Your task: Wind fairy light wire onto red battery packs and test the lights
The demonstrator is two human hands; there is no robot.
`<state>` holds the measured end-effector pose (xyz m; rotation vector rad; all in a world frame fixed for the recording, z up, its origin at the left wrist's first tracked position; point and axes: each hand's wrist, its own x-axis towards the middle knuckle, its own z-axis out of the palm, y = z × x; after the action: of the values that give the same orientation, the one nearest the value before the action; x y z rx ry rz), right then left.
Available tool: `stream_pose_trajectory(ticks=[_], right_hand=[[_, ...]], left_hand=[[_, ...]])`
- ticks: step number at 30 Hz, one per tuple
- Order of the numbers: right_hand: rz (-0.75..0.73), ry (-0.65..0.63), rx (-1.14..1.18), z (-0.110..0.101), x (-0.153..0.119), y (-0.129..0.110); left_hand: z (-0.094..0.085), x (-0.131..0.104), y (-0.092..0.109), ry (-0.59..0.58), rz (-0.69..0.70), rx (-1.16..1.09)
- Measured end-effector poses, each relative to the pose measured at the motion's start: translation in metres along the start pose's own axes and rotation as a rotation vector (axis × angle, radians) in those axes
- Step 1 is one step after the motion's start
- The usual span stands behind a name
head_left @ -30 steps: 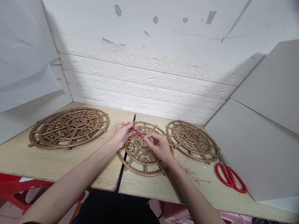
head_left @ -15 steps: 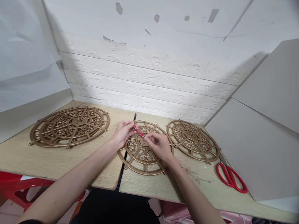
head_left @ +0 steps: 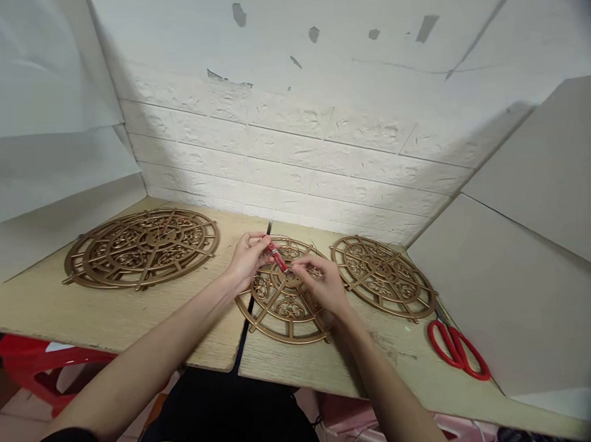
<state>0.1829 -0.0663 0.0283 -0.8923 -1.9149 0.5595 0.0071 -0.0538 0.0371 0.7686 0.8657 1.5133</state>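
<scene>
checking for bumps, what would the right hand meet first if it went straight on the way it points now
Most likely the near end of the red tube, which the left hand holds just ahead of the right hand; the two may be touching, since depth is unclear here.

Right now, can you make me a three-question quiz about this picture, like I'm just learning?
1. Which hand grips the far end of the red tube?
A) left hand
B) right hand
C) neither

2. True or false: the scissors have red handles.

3. Fill in the blank: the middle round gold frame lies across a ____ between two wooden boards.

Key: 1. A; 2. True; 3. gap.
</scene>
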Motion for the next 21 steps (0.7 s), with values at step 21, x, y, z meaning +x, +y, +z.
stream_pose_trajectory(ticks=[21], right_hand=[[-0.075, -0.298, -0.536, -0.024, 0.011, 0.029]], left_hand=[[-0.013, -0.002, -0.002, -0.412, 0.614, 1.097]])
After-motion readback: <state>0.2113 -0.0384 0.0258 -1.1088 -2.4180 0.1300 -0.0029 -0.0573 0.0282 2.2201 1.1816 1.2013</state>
